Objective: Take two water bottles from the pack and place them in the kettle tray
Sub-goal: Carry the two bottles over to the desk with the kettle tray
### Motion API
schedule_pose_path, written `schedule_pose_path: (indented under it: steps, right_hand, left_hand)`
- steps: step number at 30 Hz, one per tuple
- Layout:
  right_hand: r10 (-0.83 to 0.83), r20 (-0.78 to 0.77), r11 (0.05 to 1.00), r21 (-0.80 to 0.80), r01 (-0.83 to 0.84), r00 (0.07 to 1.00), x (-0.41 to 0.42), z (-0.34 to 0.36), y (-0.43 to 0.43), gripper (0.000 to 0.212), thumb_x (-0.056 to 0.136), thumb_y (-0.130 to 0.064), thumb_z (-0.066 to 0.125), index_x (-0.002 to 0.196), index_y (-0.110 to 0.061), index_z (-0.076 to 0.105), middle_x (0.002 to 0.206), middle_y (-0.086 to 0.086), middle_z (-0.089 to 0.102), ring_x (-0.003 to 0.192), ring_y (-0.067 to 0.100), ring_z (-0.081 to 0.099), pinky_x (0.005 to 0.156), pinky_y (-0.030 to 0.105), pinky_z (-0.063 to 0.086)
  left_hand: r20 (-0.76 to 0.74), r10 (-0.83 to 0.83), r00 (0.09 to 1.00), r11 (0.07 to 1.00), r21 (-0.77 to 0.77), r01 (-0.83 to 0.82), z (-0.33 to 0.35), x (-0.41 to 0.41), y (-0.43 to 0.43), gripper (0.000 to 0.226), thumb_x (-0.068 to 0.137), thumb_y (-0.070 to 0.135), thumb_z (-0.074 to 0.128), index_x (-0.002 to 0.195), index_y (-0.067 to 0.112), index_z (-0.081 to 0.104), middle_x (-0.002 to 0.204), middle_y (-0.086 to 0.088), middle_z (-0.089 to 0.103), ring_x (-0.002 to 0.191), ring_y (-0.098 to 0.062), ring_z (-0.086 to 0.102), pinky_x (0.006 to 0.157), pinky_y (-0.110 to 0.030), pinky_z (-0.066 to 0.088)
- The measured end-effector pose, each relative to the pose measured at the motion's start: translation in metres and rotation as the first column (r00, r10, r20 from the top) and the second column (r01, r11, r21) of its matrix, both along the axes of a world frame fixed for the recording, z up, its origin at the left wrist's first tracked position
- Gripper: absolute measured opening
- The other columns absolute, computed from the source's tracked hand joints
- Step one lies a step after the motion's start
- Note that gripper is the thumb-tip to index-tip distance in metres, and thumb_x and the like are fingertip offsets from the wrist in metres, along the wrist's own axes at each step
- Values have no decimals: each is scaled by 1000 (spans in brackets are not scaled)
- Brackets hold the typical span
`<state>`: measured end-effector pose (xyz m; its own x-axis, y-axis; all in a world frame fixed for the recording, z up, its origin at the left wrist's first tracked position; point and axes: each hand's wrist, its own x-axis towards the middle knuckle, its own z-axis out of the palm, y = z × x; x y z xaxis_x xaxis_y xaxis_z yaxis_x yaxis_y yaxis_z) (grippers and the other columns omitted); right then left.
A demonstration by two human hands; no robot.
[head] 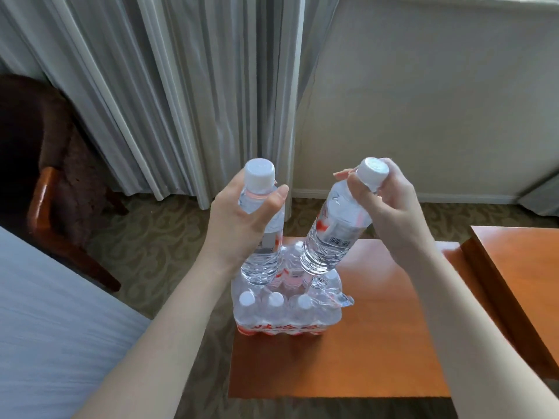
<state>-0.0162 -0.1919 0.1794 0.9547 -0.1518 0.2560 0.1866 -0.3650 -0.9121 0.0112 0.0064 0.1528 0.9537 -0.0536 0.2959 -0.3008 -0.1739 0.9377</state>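
Note:
My left hand [239, 219] grips one clear water bottle [262, 261] with a white cap around its neck, held above the pack. A second bottle [331, 237] hangs tilted from my right hand [390, 204], which is closed around its neck just below the cap. Below both stands the shrink-wrapped pack of bottles [287, 309], red-labelled, its plastic torn open at the top right, on a low wooden table [348, 358]. No kettle tray is in view.
A second wooden surface [520, 267] adjoins the table at the right. A white bed [45, 328] fills the lower left, with a dark armchair [45, 176] behind it. Grey curtains [181, 86] and a beige wall stand beyond patterned carpet.

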Motion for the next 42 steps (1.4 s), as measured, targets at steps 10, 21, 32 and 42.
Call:
schedule_pose_path:
  steps: [10,21,32,42]
  right_hand:
    - [-197,62,959,-195,206,978,-60,70,-53,35,90,-33,58,95,2,54,93,21,65,86,36,59,65,40,50]
    - [-477,152,841,-208,499,866,-185,126,-174,36,88,-32,60,96,2,55,93,21,68,88,33,63,78,47,50]
    - [-702,135,668,-213,713,699,-416,154,-354,33,88,-34,60,103,-5,55,95,12,69,89,24,65,81,37,51]
    - [-879,114,441,-177,880,463,-591,178,-489,24,86,-33,63,96,-12,56,98,12,71,93,26,67,85,45,52]
  left_hand:
    - [70,-211,975,977,48,208,68,-8,-74,10,78,42,60,76,32,57,70,14,63,64,6,58,58,-3,44]
    - [103,-581,807,814,64,578,116,-86,-230,25,80,37,61,88,13,62,81,-8,69,75,-16,64,69,-25,51]
    - [143,-788,599,612,68,788,136,-281,-467,15,79,45,61,71,32,59,60,21,63,62,-3,60,62,-26,50]
    - [134,-895,425,432,27,901,161,-436,-654,14,77,44,62,77,30,63,79,3,72,76,-14,70,70,-38,57]
